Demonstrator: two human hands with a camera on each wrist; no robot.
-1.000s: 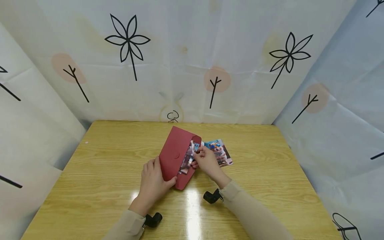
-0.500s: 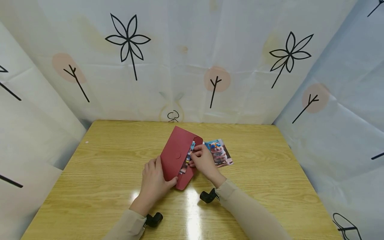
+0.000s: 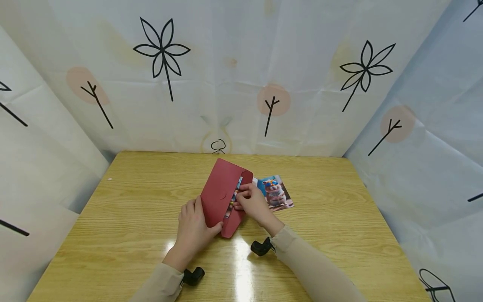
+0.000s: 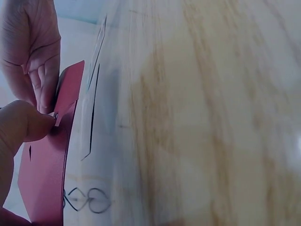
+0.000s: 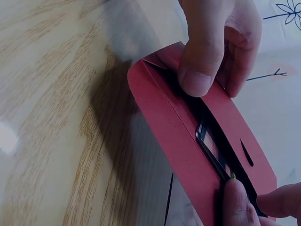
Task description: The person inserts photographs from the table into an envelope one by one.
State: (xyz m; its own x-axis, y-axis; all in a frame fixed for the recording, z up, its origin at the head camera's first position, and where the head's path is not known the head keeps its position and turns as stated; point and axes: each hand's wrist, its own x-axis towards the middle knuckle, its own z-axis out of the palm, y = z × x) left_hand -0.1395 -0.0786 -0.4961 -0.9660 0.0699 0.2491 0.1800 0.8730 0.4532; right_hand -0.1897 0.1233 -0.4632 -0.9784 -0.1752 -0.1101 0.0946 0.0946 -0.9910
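A red paper envelope (image 3: 220, 186) is held tilted near the middle of the table, its flap side facing right. My left hand (image 3: 194, 222) grips its near left side, the thumb over the edge by the opening. A thin strip of colourful photo cards (image 3: 227, 213) shows in the mouth. My right hand (image 3: 254, 204) pinches these cards at the opening with bent fingers. In the right wrist view, the cards (image 5: 214, 143) sit between the envelope's front and its flap, with most of their faces hidden inside.
Right of the envelope lies a photo (image 3: 276, 193) of a hamster in sunglasses, partly behind my right hand. The wooden table (image 3: 132, 209) meets a patterned white cloth backdrop (image 3: 226, 84) at its far edge. Small black wrist cameras (image 3: 262, 246) hang below both sleeves.
My right hand has moved left with the photo cards, which have slid deeper into the envelope; only a narrow strip shows now. My left hand keeps its grip in nearly the same place.
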